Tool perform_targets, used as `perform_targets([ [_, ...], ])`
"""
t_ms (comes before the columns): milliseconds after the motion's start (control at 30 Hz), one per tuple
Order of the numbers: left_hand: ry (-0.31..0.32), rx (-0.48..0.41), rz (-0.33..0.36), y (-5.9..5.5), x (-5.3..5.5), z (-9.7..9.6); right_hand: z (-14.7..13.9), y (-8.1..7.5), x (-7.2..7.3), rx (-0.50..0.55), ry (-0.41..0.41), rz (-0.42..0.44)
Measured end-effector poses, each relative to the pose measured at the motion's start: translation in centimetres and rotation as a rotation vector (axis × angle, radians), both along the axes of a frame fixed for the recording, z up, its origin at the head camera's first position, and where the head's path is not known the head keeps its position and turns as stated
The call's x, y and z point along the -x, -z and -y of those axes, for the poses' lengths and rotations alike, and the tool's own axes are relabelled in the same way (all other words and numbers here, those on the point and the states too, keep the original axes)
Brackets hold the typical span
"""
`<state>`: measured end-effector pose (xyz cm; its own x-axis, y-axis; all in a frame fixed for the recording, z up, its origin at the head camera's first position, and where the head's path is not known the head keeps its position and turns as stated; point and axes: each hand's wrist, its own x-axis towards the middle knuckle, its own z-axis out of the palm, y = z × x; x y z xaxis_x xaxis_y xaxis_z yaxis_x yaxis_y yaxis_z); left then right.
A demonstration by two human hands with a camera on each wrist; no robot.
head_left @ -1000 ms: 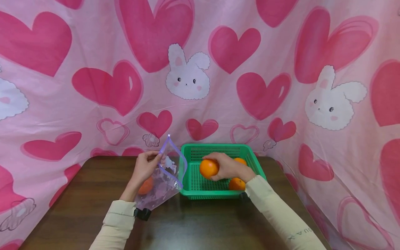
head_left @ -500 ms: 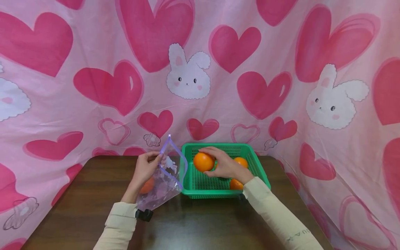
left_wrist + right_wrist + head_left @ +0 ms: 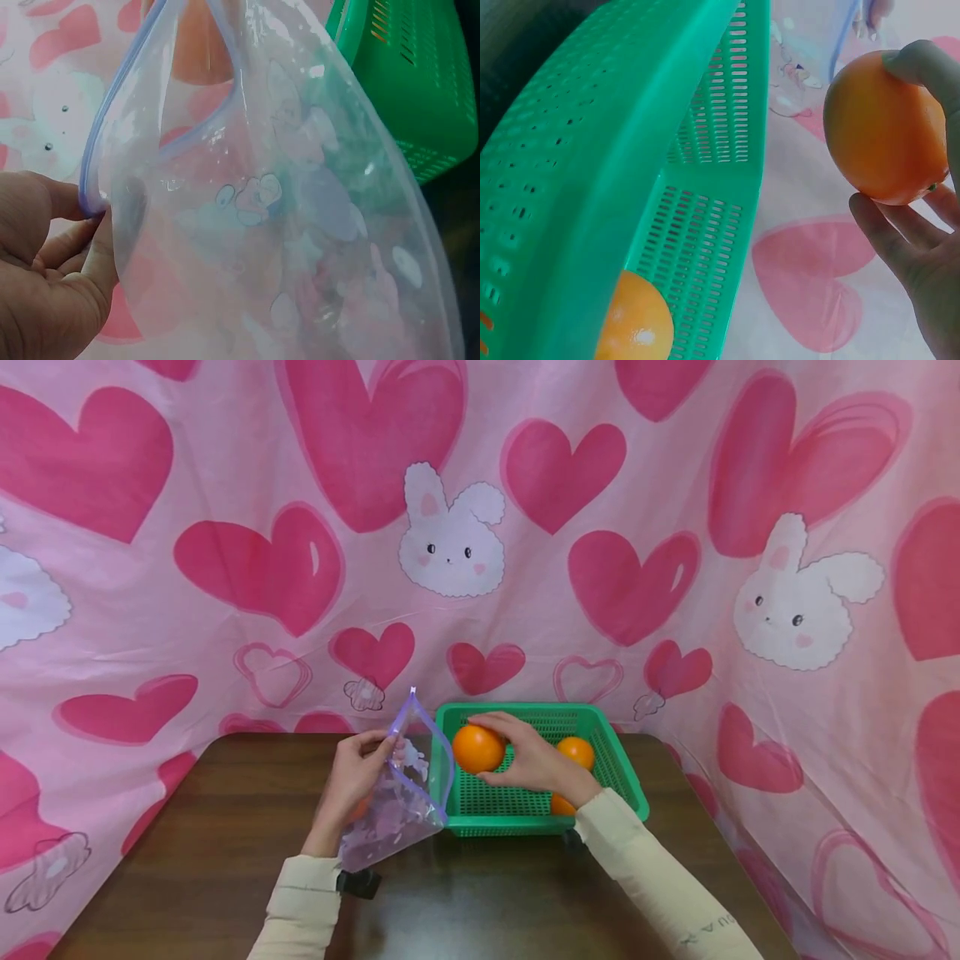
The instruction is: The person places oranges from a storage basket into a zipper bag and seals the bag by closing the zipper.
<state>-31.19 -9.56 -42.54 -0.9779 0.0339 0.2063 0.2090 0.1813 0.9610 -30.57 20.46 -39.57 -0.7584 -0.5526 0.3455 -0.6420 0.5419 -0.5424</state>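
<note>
My left hand (image 3: pixel 362 768) pinches the purple zip edge of a clear printed zip bag (image 3: pixel 393 827), whose mouth gapes toward the basket. In the left wrist view the bag (image 3: pixel 315 247) hangs beside the thumb and fingers (image 3: pixel 90 262). My right hand (image 3: pixel 536 760) grips an orange (image 3: pixel 478 749) above the left part of the green basket (image 3: pixel 517 825), just right of the bag's mouth. The right wrist view shows thumb and fingers around this orange (image 3: pixel 885 127). Behind the left wrist a bit of another orange (image 3: pixel 362 808) shows, mostly hidden.
Two more oranges stay in the basket: one at the right (image 3: pixel 576 752), one near the front wall (image 3: pixel 562 804), partly behind the right wrist. The dark wooden table (image 3: pixel 450 902) carries everything. A pink heart-and-rabbit cloth (image 3: pixel 450 635) hangs behind it.
My right hand has lifted the orange and carried it left toward the bag. My left hand and the bag have shifted slightly right.
</note>
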Motion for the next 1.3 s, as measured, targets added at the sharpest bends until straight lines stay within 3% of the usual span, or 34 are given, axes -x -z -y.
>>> perform_targets([
  [167, -0.037, -0.001, 0.008, 0.1, -0.3, -0.4, 0.4, -0.2, -0.1, 0.02, -0.003, 0.001],
  [433, -0.048, -0.124, 0.015, 0.1, -0.5, -1.1, 1.2, -0.3, -0.1, 0.028, -0.036, -0.015],
  [833, -0.093, -0.141, -0.002, 0.7, -0.6, -1.3, 2.6, 0.4, 0.0, 0.055, -0.07, -0.027],
  [1100, -0.072, -0.179, -0.001, 1.0, -0.8, -1.3, 3.5, 0.7, -0.1, 0.07, -0.081, -0.076],
  [1300, -0.074, -0.185, 0.011, 0.7, -1.0, -1.3, 4.2, 0.7, -0.1, 0.071, -0.093, -0.061],
])
